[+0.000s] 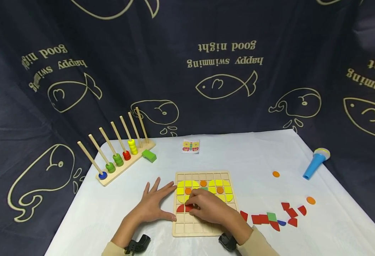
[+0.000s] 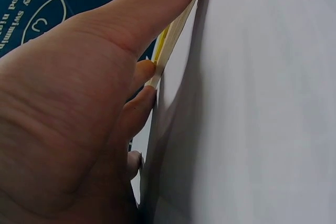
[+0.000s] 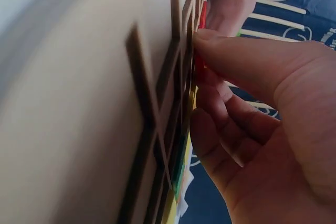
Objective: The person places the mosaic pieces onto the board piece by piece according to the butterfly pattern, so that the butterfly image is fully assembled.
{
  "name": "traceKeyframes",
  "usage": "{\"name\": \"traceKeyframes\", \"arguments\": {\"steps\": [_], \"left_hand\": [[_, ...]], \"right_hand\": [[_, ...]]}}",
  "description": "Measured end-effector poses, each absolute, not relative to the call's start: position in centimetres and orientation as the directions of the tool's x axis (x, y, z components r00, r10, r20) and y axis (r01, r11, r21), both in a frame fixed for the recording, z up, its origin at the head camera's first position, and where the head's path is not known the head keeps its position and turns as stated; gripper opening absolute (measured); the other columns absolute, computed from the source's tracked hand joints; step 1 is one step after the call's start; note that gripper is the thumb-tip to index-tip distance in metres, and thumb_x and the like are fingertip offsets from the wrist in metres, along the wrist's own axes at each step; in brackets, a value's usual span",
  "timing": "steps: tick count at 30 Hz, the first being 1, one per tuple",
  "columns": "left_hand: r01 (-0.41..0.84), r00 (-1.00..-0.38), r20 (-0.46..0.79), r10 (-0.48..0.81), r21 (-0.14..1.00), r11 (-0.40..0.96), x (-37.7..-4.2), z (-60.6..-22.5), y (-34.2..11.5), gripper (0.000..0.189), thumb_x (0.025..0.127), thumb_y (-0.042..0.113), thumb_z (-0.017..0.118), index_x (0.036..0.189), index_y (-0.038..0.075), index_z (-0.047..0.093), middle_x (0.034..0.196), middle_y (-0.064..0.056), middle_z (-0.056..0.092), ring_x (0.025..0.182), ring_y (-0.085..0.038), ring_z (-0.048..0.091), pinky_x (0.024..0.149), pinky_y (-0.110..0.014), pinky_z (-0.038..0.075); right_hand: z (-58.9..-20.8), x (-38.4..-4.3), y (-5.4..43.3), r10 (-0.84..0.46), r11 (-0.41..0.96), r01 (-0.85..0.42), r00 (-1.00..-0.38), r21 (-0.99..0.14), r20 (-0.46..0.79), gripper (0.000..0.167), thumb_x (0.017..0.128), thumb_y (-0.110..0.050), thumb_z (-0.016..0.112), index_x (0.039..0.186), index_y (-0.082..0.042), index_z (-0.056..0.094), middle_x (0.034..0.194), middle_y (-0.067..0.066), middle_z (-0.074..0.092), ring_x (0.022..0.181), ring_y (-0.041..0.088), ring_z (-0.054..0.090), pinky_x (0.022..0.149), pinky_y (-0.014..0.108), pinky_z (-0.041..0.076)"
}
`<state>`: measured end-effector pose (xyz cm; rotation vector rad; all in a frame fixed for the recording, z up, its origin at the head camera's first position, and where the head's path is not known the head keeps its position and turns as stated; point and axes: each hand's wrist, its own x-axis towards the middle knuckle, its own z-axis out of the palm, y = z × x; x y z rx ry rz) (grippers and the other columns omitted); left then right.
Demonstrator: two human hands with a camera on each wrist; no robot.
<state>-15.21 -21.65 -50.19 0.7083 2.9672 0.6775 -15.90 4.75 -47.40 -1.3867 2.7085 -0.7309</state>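
The right hand's (image 1: 208, 207) fingers pinch a red piece (image 1: 189, 208) over the wooden board (image 1: 203, 229), just beside a red quarter-round (image 1: 180, 208). The left hand's (image 1: 152, 204) fingers are spread loose, touching the board's left edge. Yellow pieces (image 1: 180, 191) sit in its upper squares. To the right, more red shapes (image 1: 264, 219) lie on the table (image 1: 238, 153); beyond the board are a butterfly card (image 1: 191, 146) and, farther left, a bead rack (image 1: 123, 166).
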Motion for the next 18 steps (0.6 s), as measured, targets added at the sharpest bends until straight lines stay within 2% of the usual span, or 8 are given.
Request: {"name": "traceKeyframes", "arguments": {"steps": [8,18], "left_hand": [[0.428,-0.897,0.087,0.434,0.421,0.8,-15.3,-50.0,-21.7,0.107,0.057,0.079,0.07,0.147,0.028,0.042,0.153,0.007,0.033,0.143,-0.04,0.006,0.106,-0.067,-0.004],[0.416,-0.901,0.074,0.427,0.428,0.803,-15.2,-49.8,-21.5,0.108,0.056,0.078,0.071,0.147,0.028,0.043,0.152,0.007,0.034,0.143,-0.039,0.005,0.106,-0.067,-0.004]], "right_hand": [[-47.4,-15.7,4.6,-0.751,0.531,-0.762,-0.626,-0.372,0.21,0.022,0.086,-0.027,0.074,0.107,-0.02,0.076,0.09,-0.012,0.054,0.078,0.004,0.043,0.067,0.017,0.041],[-46.8,-15.4,7.2,-0.698,0.574,-0.693,-0.693,-0.437,0.182,0.013,0.088,-0.026,0.071,0.1,-0.023,0.075,0.087,-0.015,0.058,0.072,0.002,0.048,0.067,0.021,0.044]]}}
